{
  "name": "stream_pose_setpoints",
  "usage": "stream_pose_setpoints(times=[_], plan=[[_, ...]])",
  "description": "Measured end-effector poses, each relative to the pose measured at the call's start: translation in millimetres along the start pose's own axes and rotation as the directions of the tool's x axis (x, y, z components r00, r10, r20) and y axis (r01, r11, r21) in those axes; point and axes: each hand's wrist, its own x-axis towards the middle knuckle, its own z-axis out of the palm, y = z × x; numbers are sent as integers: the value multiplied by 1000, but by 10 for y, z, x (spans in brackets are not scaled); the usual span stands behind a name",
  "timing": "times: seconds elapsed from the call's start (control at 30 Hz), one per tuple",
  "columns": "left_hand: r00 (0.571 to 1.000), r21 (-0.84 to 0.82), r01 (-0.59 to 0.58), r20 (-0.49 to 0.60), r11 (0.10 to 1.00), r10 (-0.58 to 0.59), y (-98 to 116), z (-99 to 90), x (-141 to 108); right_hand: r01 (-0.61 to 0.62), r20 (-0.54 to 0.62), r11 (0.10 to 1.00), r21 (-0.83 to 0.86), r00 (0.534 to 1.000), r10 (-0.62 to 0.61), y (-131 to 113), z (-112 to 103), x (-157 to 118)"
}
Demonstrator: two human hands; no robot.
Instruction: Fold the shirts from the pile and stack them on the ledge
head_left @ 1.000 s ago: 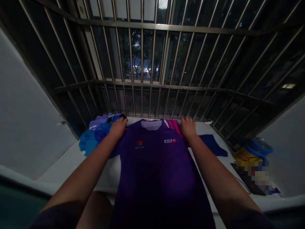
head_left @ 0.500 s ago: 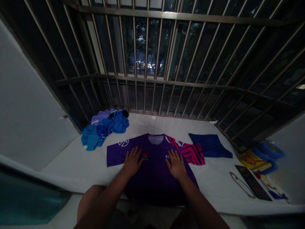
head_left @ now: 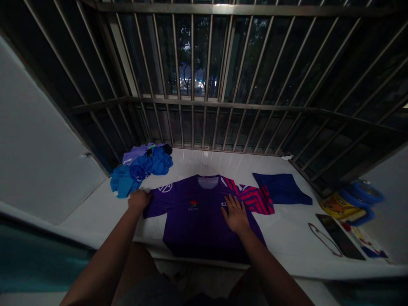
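Purple jersey (head_left: 194, 229) lies face-up on the white ledge (head_left: 293, 238), sleeves (head_left: 259, 199) already spread; the clothes pile (head_left: 143, 168) is crumpled. Right hand (head_left: 237, 216) rests open on it; left hand (head_left: 138, 200) curls at one cuff (head_left: 147, 211), grip unclear.

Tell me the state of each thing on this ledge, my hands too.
Purple shirt: spread out, front up
Left hand: at a sleeve end, grip unclear
Right hand: open, flat on the chest
Blue and lilac clothes: crumpled, heaped
Dark blue cloth: lying flat
Dark slab: lying flat
Thin cord: looped
Yellow item: unclear
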Motion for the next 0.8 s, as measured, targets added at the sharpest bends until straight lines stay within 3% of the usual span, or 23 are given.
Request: stream_pose_setpoints(times=[0.13,0.2,0.27,0.3,0.37,0.4,0.43,0.47,0.5,0.57,0.63,0.7,0.8], plan=[[999,-39,-52,-13,998,51,219,-129,77,4,-21,1000,6,1000,-4,4,3,0],[995,-68,-85,-63,994,80,441,-191,-29,2,-16,1000,9,1000,-2,4,3,0],[971,-140,-238,-63,961,232,700,-248,-268,1,-10,1000,7,1000,-1,4,6,1],[930,-201,-366,-40,908,366,823,-271,-427,1,-10,1000,5,1000,-1,5,8,1],[756,-336,-619,-11,710,654,1002,-291,-767,0,-12,1000,0,1000,0,9,17,3],[675,-373,-692,-30,618,737,1039,-281,-921,-1,-15,1000,-1,1000,1,12,22,4],[629,-389,-730,-59,562,776,1033,-253,-1048,-2,-18,1000,0,1000,2,15,27,5],[624,-386,-741,-91,550,776,982,-204,-1141,-3,-20,1000,2,1000,3,18,33,6],[650,-376,-728,-115,572,751,890,-134,-1197,-2,-22,1000,4,1000,2,21,37,7],[733,-366,-659,-117,657,670,621,58,-1207,3,-28,1000,6,1000,-3,24,44,9],[786,-374,-591,-71,714,614,335,280,-1134,10,-31,1000,2,999,-10,24,45,11],[804,-393,-555,-29,733,594,138,475,-1046,11,-34,1000,-2,999,-11,20,45,13],[814,-406,-536,-15,740,581,90,634,-958,6,-23,1000,-8,1000,-6,13,46,16]])
